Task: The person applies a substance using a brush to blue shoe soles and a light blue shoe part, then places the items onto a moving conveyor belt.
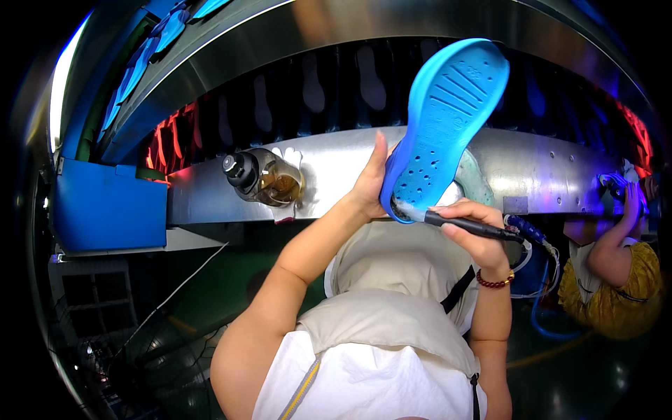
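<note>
A bright blue shoe sole is tilted up in front of me, its inner face with small holes and grooves showing. My left hand grips its lower left edge near the heel, thumb pointing up; the other fingers are hidden behind it. My right hand holds a black-handled brush, a cord or tube trailing from its back end. Its pale bristles touch the heel end of the sole. Behind the sole a pale green, curved rim partly shows on the metal bench.
A lidded bottle with brown liquid lies or stands on the metal bench, a pale glove beside it. Beyond, dark soles hang in a row. A blue box is left; a co-worker works at right.
</note>
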A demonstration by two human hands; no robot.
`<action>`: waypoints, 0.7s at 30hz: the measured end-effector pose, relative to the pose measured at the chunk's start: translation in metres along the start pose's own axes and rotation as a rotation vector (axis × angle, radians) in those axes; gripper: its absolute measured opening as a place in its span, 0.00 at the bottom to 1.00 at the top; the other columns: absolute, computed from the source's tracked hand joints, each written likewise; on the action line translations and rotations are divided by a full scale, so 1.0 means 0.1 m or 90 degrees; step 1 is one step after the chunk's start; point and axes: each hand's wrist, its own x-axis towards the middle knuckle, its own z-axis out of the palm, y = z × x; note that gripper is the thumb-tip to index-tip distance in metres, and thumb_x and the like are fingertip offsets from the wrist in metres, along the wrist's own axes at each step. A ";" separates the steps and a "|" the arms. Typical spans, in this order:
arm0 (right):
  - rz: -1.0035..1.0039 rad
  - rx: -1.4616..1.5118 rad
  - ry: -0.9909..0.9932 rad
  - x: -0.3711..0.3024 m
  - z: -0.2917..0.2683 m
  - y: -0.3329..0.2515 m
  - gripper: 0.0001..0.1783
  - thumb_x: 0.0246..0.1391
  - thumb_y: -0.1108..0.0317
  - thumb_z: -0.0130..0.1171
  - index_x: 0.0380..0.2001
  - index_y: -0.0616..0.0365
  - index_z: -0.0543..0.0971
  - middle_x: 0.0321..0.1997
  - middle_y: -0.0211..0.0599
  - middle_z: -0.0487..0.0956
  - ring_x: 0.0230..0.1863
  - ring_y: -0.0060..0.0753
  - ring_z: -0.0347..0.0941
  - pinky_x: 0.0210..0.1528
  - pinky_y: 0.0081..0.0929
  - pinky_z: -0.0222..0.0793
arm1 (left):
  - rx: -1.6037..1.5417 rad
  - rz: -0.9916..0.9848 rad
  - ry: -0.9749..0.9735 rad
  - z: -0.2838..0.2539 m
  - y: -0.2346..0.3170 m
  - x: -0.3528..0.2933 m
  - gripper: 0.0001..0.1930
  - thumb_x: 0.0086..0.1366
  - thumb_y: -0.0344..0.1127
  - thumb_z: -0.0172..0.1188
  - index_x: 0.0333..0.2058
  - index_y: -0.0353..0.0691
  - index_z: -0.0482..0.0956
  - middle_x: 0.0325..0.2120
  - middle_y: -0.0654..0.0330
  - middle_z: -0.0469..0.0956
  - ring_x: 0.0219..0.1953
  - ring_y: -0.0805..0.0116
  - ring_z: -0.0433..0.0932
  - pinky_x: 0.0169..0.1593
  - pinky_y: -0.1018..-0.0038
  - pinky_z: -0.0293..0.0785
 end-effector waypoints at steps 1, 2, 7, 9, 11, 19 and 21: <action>-0.001 -0.043 -0.025 0.00 -0.02 -0.09 0.11 0.38 0.80 0.59 0.31 0.66 0.77 0.32 0.42 0.78 0.35 0.28 0.73 0.39 0.20 0.67 | 0.028 -0.022 -0.005 -0.01 0.04 0.01 0.43 0.54 0.69 0.31 0.58 0.40 0.49 0.52 0.51 0.62 0.51 0.60 0.66 0.52 0.64 0.65; -0.032 -0.103 -0.114 0.00 -0.11 -0.16 0.12 0.36 0.81 0.60 0.30 0.66 0.77 0.32 0.43 0.78 0.37 0.32 0.74 0.40 0.21 0.68 | 0.057 -0.042 -0.013 -0.02 0.08 0.00 0.42 0.54 0.68 0.32 0.58 0.40 0.50 0.51 0.51 0.62 0.51 0.61 0.66 0.53 0.65 0.65; -0.050 -0.079 -0.116 0.10 -0.21 -0.32 0.12 0.39 0.79 0.60 0.32 0.64 0.78 0.35 0.45 0.78 0.39 0.36 0.75 0.44 0.27 0.69 | 0.173 -0.182 0.073 0.18 0.26 0.04 0.38 0.55 0.66 0.39 0.53 0.37 0.61 0.46 0.52 0.68 0.47 0.65 0.69 0.48 0.69 0.68; -0.110 -0.175 -0.200 0.17 -0.20 -0.32 0.11 0.39 0.78 0.60 0.31 0.63 0.78 0.35 0.43 0.78 0.40 0.35 0.75 0.42 0.26 0.70 | 0.194 -0.276 0.051 0.19 0.31 0.12 0.38 0.56 0.65 0.39 0.51 0.37 0.63 0.46 0.51 0.68 0.47 0.65 0.69 0.48 0.70 0.68; -0.072 -0.168 -0.281 0.17 -0.23 -0.41 0.11 0.39 0.77 0.60 0.31 0.63 0.78 0.35 0.43 0.78 0.39 0.36 0.75 0.42 0.26 0.70 | 0.210 -0.337 0.084 0.23 0.35 0.09 0.36 0.56 0.64 0.42 0.49 0.35 0.65 0.44 0.50 0.69 0.46 0.65 0.69 0.48 0.70 0.69; -0.078 -0.212 -0.355 0.25 -0.42 -0.71 0.12 0.38 0.79 0.59 0.32 0.62 0.78 0.36 0.43 0.78 0.40 0.37 0.75 0.42 0.25 0.70 | 0.260 -0.425 -0.097 0.20 0.47 0.04 0.38 0.51 0.53 0.59 0.52 0.29 0.60 0.46 0.46 0.66 0.44 0.63 0.71 0.46 0.72 0.70; -0.089 -0.260 -0.417 0.24 -0.50 -0.77 0.11 0.38 0.79 0.59 0.31 0.63 0.77 0.36 0.45 0.77 0.40 0.38 0.74 0.41 0.27 0.70 | 0.238 -0.453 -0.038 0.18 0.49 0.03 0.38 0.51 0.53 0.59 0.52 0.28 0.59 0.46 0.46 0.67 0.45 0.63 0.70 0.46 0.72 0.70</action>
